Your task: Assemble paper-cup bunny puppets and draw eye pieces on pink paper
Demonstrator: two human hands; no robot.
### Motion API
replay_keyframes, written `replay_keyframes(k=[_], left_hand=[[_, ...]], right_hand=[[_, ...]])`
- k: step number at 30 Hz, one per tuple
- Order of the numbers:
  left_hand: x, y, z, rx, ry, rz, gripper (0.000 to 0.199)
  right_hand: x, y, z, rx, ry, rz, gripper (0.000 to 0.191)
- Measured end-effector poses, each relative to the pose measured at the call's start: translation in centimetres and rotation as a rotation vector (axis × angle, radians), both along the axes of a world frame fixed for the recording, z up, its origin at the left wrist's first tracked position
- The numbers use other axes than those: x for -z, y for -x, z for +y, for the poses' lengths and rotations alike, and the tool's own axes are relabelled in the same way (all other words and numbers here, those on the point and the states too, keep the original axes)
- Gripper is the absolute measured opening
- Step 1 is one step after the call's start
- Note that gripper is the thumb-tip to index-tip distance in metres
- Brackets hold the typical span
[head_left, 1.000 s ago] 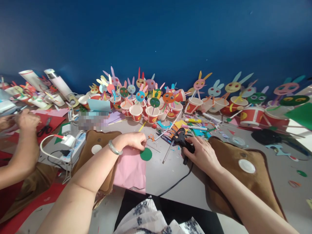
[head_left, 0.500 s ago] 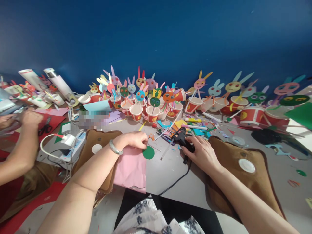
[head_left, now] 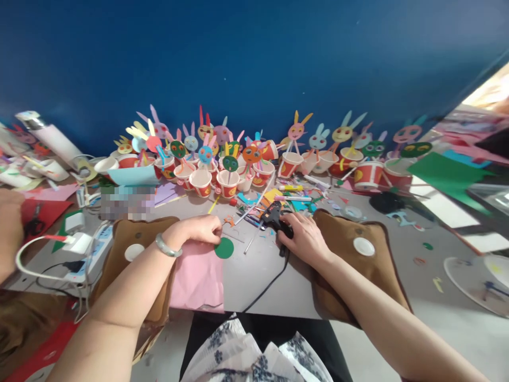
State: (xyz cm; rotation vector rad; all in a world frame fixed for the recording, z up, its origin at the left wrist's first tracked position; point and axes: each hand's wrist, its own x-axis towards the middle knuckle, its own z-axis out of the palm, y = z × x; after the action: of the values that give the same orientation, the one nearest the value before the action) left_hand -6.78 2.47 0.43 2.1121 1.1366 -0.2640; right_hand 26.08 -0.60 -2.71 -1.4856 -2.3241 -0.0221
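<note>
My left hand, with a bangle on its wrist, is closed, its curled fingertips at the upper left edge of a green paper circle. Beneath it is a pink paper sheet. My right hand is wrapped round the handle of a black hot glue gun, which points to the left. Its cord trails towards the table's front edge. A clear glue stick or thin strip lies by the gun's nozzle.
Paper cups with paper rabbit faces on strips line the blue wall. Brown cushion-like pouches lie under both forearms. A power strip with plugs sits left, beside another person's arm. Paper scraps and markers litter the middle.
The view has swung to the right, so everything shifts left and a transparent round tray comes into sight. Both hands keep about the same places on the table.
</note>
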Motion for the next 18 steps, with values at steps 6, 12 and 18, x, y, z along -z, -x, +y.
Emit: replay_keyframes(k=[6,12,18], left_hand=[[-1.0,-0.4,-0.4,-0.035,0.059,0.02,0.012],[-1.4,-0.5,-0.6,-0.033,0.106,0.024,0.011],[-0.5,0.1,-0.1,-0.023,0.086,0.008,0.012]], right_hand=[[-0.7,0.2,-0.3,-0.047,0.034,0.007,0.025],[-1.1,0.4,-0.6,-0.132,0.04,-0.013,0.025],[-1.0,0.5,-0.6,-0.177,0.049,0.002,0.023]])
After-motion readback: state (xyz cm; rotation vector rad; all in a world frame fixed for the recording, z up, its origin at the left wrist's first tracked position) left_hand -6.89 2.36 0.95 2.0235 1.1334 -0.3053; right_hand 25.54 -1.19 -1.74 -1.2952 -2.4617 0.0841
